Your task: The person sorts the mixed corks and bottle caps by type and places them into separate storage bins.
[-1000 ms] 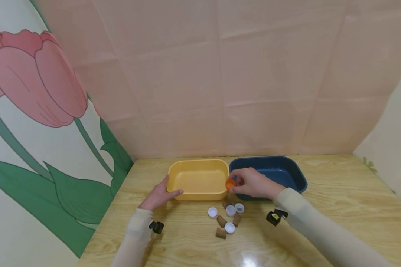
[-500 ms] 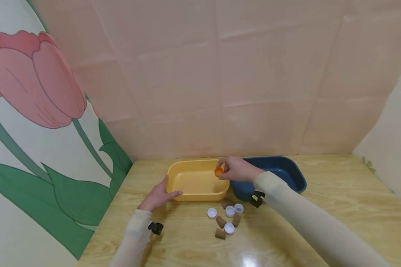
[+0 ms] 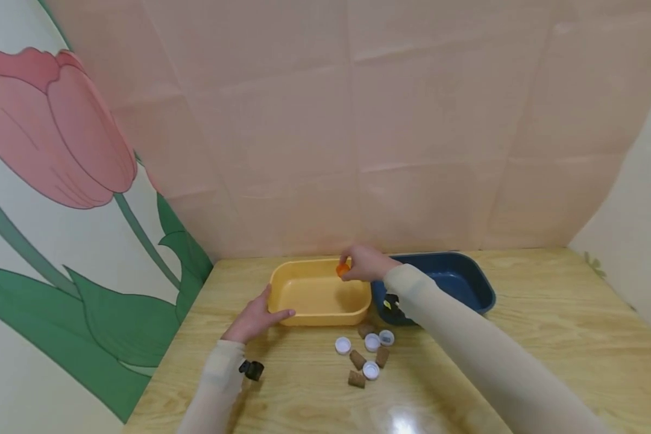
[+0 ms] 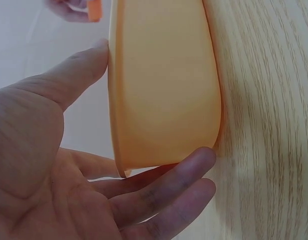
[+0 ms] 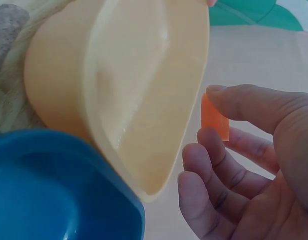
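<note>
On a wood-grained table [image 3: 548, 313], a smooth, round-cornered yellow basin [image 3: 309, 295] and blue basin [image 3: 458, 286] are set side by side; the former's corner is gripped by the wide-spread left hand [image 3: 254, 316]; cylindrical corks [image 3: 356, 378] and white caps [image 3: 343, 345] are scattered in front; above the yellow basin, by the half-closed right hand [image 3: 366, 263], an orange cap [image 5: 214, 117] is pinched.

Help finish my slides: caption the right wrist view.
Right hand pinching round orange plastic cap near yellow rectangular plastic tub and blue rectangular plastic tub.
</note>
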`<state>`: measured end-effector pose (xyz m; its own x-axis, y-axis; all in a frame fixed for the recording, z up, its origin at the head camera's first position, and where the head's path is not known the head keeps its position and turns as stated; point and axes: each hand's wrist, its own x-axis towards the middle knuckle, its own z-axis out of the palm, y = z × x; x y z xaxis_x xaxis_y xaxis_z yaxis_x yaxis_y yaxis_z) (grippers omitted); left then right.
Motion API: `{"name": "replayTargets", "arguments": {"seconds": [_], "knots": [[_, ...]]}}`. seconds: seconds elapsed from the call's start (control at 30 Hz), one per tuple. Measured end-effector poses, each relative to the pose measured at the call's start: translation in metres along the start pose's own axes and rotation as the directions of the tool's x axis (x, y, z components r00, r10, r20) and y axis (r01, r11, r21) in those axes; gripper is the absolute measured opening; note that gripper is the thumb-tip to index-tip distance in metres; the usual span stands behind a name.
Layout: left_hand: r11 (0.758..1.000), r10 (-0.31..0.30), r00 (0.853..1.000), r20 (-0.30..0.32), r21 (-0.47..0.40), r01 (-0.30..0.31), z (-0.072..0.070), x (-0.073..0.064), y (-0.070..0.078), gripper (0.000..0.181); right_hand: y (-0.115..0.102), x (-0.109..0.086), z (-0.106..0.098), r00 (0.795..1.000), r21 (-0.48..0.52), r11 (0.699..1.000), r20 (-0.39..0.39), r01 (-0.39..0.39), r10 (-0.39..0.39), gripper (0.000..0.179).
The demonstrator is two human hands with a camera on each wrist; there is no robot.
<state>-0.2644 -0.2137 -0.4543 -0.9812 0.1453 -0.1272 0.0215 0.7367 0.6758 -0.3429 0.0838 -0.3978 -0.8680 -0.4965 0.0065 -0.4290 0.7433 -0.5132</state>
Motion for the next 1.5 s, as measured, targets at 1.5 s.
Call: {"name": "replayTargets", "arguments": {"seconds": [1.5], "knots": [[1.0,-0.003,1.0,0.001,-0.03,0.003,0.0,0.002,0.002,0.109,-0.018,0.034,0.04,0.967,-0.042,0.98,0.161,-0.193,0.197,0.033]]}}
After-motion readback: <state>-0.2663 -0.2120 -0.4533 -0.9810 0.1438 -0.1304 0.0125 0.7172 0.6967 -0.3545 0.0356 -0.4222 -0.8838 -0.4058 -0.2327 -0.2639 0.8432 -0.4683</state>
